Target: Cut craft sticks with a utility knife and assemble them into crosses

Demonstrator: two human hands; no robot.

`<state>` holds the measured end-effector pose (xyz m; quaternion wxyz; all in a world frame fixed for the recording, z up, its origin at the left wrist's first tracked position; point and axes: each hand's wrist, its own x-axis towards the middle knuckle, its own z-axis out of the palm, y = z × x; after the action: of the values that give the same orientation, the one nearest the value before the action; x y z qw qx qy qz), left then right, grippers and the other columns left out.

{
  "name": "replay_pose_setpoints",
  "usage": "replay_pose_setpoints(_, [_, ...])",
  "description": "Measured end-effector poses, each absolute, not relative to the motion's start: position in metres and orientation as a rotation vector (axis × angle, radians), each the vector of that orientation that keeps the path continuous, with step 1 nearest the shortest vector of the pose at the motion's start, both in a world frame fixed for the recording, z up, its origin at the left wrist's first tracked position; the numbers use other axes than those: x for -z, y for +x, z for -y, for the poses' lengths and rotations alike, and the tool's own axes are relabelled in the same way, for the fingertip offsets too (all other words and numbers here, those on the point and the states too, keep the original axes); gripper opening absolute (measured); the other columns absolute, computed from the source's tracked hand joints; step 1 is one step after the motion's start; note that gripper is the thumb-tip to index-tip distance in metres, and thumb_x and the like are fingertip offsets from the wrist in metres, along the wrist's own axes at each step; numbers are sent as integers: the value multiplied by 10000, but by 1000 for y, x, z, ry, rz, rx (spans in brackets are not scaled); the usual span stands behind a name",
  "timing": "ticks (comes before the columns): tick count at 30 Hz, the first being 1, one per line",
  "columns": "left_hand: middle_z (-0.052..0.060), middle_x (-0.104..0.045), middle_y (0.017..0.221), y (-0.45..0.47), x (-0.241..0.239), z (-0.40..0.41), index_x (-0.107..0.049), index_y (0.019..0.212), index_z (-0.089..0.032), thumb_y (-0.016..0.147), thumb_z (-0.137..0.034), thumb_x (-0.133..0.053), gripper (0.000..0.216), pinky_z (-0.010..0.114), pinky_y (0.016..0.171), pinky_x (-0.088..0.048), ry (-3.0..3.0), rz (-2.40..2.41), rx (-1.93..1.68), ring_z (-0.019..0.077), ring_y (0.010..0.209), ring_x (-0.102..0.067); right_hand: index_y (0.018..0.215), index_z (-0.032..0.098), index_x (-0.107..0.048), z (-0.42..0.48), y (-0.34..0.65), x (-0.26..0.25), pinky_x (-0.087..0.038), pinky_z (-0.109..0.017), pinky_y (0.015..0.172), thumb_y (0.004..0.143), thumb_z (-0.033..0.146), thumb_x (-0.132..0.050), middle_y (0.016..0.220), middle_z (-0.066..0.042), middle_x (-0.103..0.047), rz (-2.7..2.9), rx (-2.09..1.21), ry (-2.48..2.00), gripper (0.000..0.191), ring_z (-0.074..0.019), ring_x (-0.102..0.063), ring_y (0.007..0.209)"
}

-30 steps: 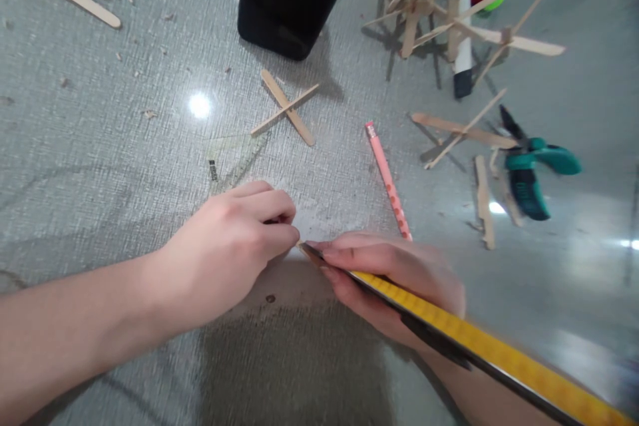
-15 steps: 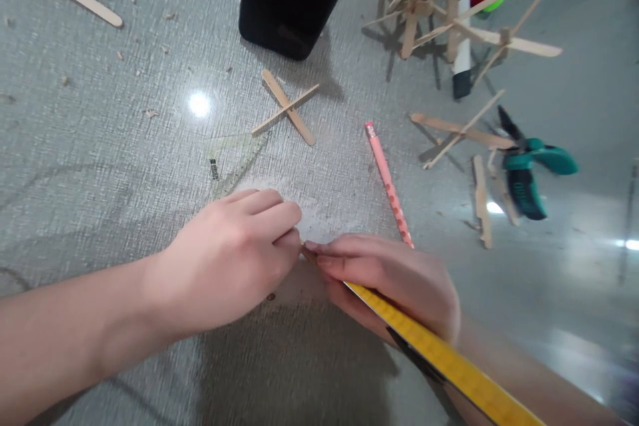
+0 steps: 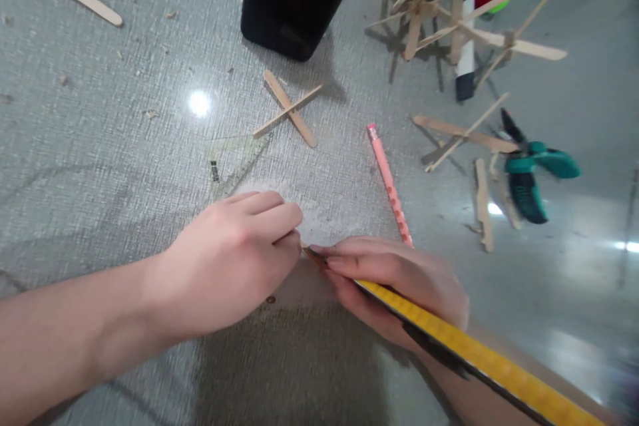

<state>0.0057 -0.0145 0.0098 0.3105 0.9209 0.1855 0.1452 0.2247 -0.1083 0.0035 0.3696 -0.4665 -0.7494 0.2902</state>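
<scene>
Remotely, I had the left hand (image 3: 244, 254) pinching a mostly hidden wooden piece (image 3: 304, 249) between the hands, near centre, right hand (image 3: 419, 277) gripping a yellow cutter (image 3: 479, 350) at it, apparently mid-trim, so the next move called for steady pinch, light stroke.

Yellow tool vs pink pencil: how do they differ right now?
The yellow tool is gripped in the right hand; the pink pencil lies on the table. The yellow tool has a dark edge; the pink pencil has darker dots. Both are long and slim.
</scene>
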Motion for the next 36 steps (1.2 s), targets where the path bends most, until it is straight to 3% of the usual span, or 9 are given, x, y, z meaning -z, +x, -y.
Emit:
replay_pose_setpoints(6, [63,-630,828,8,-11,16,-670,740,-94,970,-71,-481,298,297,700,-518,2440,-500,-361,173,799,-581,1106,218,-645,106,223,-6,-638,-280,649,839,-24,-625,842,-41,-752,1895,-772,-1194,361,-163,-748,724])
replay_pose_setpoints(23, [67,-639,837,6,-10,16,-687,778,-98,983,-90,-466,302,318,710,-522,2438,-480,-381,181,807,-584,1096,232,-652,106,219,-6,-621,-264,667,885,49,-632,912,-32,-772,1940,-731,-1239,280,-156,-750,771])
replay_pose_setpoints(27, [70,-635,841,5,-11,15,-694,797,-98,1004,-120,-452,320,325,716,-524,2458,-475,-378,183,813,-577,1070,260,-637,107,215,-11,-569,-260,575,923,80,-611,777,14,-731,1969,-772,-1261,235,-140,-696,651])
replay_pose_setpoints(31, [65,-621,830,5,-11,15,-693,787,-96,1006,-131,-451,328,323,685,-515,2464,-468,-387,179,785,-557,957,259,-632,111,213,-12,-546,-255,591,984,86,-544,575,78,-610,1900,-974,-1295,196,-110,-575,513])
replay_pose_setpoints(36, [65,-611,815,6,-11,16,-695,771,-86,991,-114,-463,321,330,662,-505,2452,-473,-391,181,756,-541,1014,259,-626,111,215,-12,-522,-251,589,964,64,-556,595,79,-621,1918,-921,-1270,213,-106,-566,535])
